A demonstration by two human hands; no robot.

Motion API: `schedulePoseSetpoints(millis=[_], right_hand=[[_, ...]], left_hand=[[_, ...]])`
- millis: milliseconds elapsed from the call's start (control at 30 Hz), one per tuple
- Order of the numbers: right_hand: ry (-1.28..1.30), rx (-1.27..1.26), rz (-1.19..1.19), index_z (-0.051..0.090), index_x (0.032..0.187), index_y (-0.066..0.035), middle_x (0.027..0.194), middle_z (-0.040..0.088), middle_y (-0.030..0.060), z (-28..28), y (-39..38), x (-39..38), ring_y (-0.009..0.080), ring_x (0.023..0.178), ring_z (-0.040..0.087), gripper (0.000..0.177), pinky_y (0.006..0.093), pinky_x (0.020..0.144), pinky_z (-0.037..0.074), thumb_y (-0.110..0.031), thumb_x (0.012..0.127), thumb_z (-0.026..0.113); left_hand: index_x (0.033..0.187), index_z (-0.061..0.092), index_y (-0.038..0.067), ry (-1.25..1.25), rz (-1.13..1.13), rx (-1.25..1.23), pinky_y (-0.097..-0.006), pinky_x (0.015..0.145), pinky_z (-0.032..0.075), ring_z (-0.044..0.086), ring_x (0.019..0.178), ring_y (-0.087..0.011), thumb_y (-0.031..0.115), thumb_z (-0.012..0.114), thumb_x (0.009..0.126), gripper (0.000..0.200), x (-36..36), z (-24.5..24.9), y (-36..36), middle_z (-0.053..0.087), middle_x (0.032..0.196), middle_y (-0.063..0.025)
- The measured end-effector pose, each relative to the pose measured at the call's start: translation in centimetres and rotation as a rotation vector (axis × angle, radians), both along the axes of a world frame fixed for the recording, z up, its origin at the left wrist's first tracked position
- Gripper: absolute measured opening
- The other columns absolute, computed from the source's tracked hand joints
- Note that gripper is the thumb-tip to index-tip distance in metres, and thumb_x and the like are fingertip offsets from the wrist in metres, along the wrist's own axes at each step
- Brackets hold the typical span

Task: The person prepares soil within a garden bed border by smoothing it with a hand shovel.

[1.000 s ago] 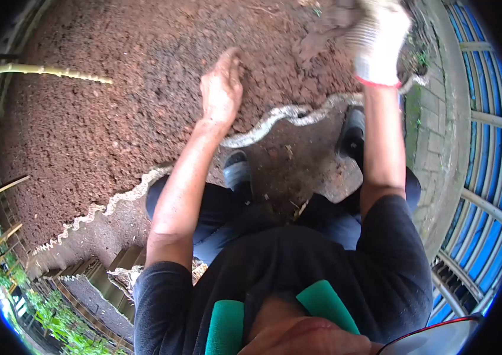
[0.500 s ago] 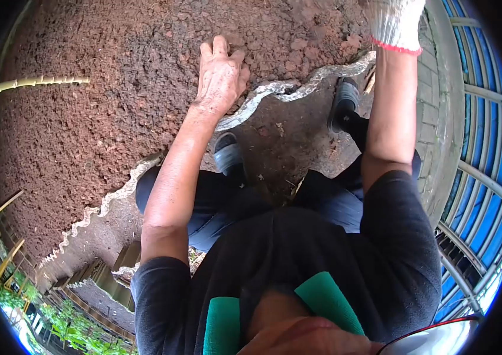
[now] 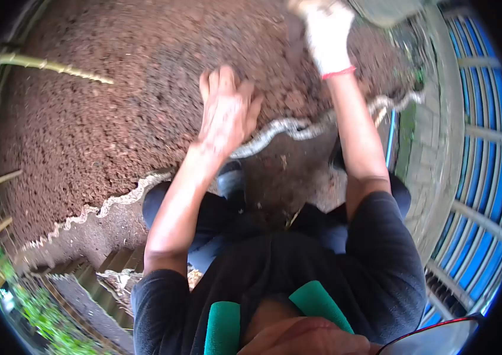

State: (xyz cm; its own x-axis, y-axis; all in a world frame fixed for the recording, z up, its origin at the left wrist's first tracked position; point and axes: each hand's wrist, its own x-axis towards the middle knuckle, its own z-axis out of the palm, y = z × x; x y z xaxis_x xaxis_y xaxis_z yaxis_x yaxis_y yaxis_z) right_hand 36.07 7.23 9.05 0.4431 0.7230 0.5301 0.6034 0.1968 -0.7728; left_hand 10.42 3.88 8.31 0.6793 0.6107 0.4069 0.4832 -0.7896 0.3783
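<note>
My left hand [image 3: 227, 109] is bare and rests on the reddish-brown soil [image 3: 115, 118], just inside the wavy corrugated edging [image 3: 283, 127]. Its fingers are bent but spread apart, and I see nothing in them. Farther up and to the right, my right hand [image 3: 328, 38] wears a white knit glove with a red cuff. It is over the crumbly soil near the top of the view. The glove's fingertips look brownish and are smeared by motion, so whether they hold anything cannot be made out.
A pale ringed stalk [image 3: 49, 65] juts over the soil at left. A paved strip [image 3: 425, 154] and a blue wall with metal bars [image 3: 481, 148] run along the right. My shoe [image 3: 231, 180] is below the edging. Green plants [image 3: 44, 319] grow at lower left.
My gloved right hand has swung left and inward over the soil. My left hand stays by the edging, its fingers a little more spread. The whole view has shifted slightly.
</note>
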Motion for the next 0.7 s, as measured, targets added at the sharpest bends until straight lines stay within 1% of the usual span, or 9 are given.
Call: schedulePoseSetpoints(millis=[67,133,233,300,367,467,500,600,700], right_hand=[[0.136,0.137,0.105,0.07,0.076,-0.002,0.058,0.057,-0.0012,-1.9,2.0,-1.3,0.0061,0.057,0.048,0.026,0.0283,0.054,0.04,-0.025,0.079,0.083],[0.228,0.055,0.146,0.072,0.09,0.002,0.073,0.069,0.0046,4.6,2.8,-2.1,0.0082,0.056,0.059,0.016,0.0236,0.051,0.047,-0.013,0.086,0.074],[0.343,0.647,0.279,0.072,0.092,0.002,0.079,0.07,0.0068,6.4,10.5,-0.2,0.0135,0.07,0.064,0.012,0.026,0.066,0.05,-0.009,0.088,0.07],[0.519,0.609,0.343,0.072,0.093,0.004,0.083,0.071,0.0069,4.9,16.9,1.7,0.0147,0.076,0.064,0.013,0.0277,0.073,0.051,-0.008,0.087,0.069],[0.556,0.569,0.054,0.071,0.092,0.005,0.086,0.071,0.0055,-0.2,25.2,4.5,0.0151,0.079,0.063,0.014,0.0288,0.077,0.05,-0.007,0.085,0.07],[0.773,0.464,-0.366,0.07,0.088,0.003,0.088,0.07,0.0094,-11.4,30.9,7.4,0.0204,0.079,0.064,0.015,0.036,0.077,0.052,-0.012,0.083,0.071],[1.231,0.651,-0.112,0.066,0.086,-0.002,0.082,0.067,0.0097,-11.3,29.5,7.2,0.0251,0.072,0.063,0.014,0.0419,0.069,0.053,-0.016,0.085,0.067],[1.34,0.649,-0.08,0.057,0.084,-0.008,0.071,0.056,0.007,-11.5,28.7,6.2,0.026,0.059,0.056,0.019,0.0422,0.056,0.048,-0.026,0.088,0.063],[1.42,0.634,0.131,0.054,0.087,-0.012,0.074,0.053,0.007,-14.1,29.6,6.1,0.0265,0.067,0.052,0.023,0.0419,0.066,0.046,-0.034,0.09,0.057]], left_hand=[[0.092,0.07,0.001,-0.012,0.07,0.064,-0.0502,0.095,0.045,0.056,0.096,-0.0321,0.01,0.077,0.078,0.017,-3.9,3.2,0.0,0.055,0.084,-0.0097],[0.086,0.069,0.0,-0.062,0.218,-0.107,-0.0551,0.106,0.041,0.061,0.109,-0.0349,0.004,0.075,0.077,0.012,-10.6,3.4,1.2,0.064,0.087,-0.0099],[0.127,0.065,0.007,0.083,0.627,-0.323,-0.0547,0.115,0.033,0.049,0.129,-0.0377,0.019,0.071,0.088,0.041,-19.4,0.3,1.7,0.055,0.132,-0.0209],[0.147,0.049,0.014,0.084,0.909,-0.209,-0.0542,0.114,0.032,0.041,0.135,-0.0419,0.028,0.067,0.094,0.058,-24.3,-7.5,-0.3,0.035,0.147,-0.027],[0.151,0.043,0.014,-0.062,1.103,-0.419,-0.0542,0.113,0.032,0.036,0.137,-0.0453,0.034,0.067,0.095,0.064,-23.7,-7.3,-0.5,0.03,0.148,-0.0289],[0.148,0.047,0.012,0.164,0.936,-0.089,-0.0556,0.114,0.028,0.032,0.14,-0.0423,0.039,0.064,0.096,0.061,-22.9,-7.5,-0.8,0.036,0.143,-0.0253],[0.147,0.048,0.012,0.169,0.927,-0.046,-0.0552,0.115,0.027,0.033,0.14,-0.0415,0.039,0.064,0.096,0.06,-22.9,-7.5,-0.6,0.037,0.143,-0.0244],[0.144,0.052,0.01,0.2,0.964,-0.119,-0.052,0.114,0.03,0.036,0.14,-0.0385,0.032,0.063,0.097,0.053,-22.2,-6.8,-0.4,0.042,0.141,-0.0213],[0.142,0.054,0.01,0.195,0.96,-0.132,-0.0504,0.113,0.032,0.04,0.136,-0.0367,0.026,0.062,0.096,0.05,-22.3,-6.9,-0.1,0.044,0.141,-0.0204]])
